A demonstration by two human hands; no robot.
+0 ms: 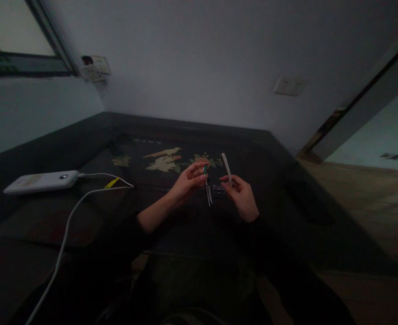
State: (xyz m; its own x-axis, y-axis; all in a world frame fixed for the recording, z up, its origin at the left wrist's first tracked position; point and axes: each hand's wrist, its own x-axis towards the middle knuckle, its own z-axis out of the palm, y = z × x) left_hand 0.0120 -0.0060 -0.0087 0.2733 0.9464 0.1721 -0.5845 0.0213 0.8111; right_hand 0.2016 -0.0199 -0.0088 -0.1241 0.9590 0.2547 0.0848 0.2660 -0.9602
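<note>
Pinching a small green-and-dark piece, your left hand is hovering over the dark desk; your right hand is gripping a slender white piece, tilting nearly upright, while a small shiny pack is lying between them.

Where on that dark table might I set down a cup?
The table looks bare behind the bird design, toward the back wall. It's crowded around the left hand and right hand, with small items between, and at the white device with its cable. The right end is too dim to judge.
</note>
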